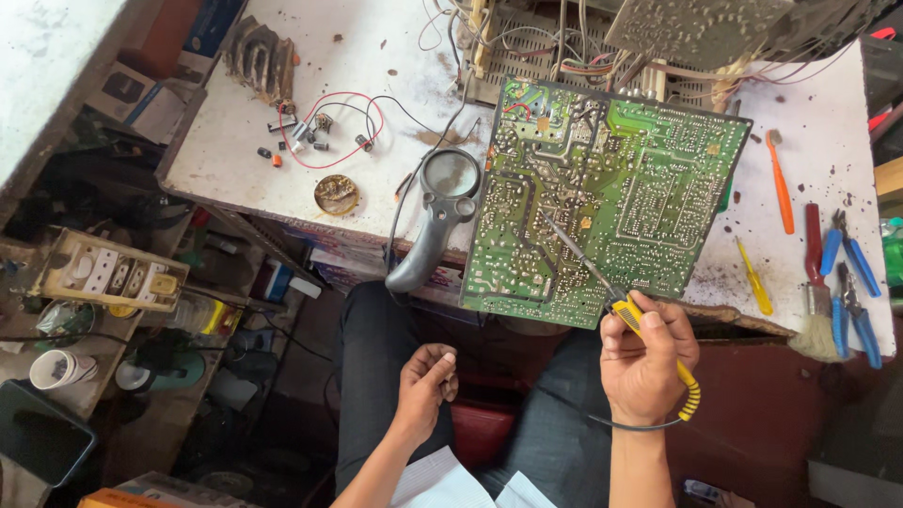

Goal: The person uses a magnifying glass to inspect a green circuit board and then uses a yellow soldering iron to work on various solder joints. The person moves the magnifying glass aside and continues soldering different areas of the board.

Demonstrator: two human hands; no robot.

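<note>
From the head camera, the right hand (647, 353) is closed around a yellow-handled soldering iron (616, 303), whose tip rests on the solder side of a green circuit board (640, 179) lying on the white workbench (245, 141) edge. No fresh joint shows at the tip, so the work on that spot looks only begun (the view is too coarse to be sure). The left hand (425, 376) hangs loosely curled over the lap, apparently empty. A magnifying glass (450, 179) lies just beside the board; pliers (851, 282) and screwdrivers (779, 183) lie well right, clear of the iron.
</note>
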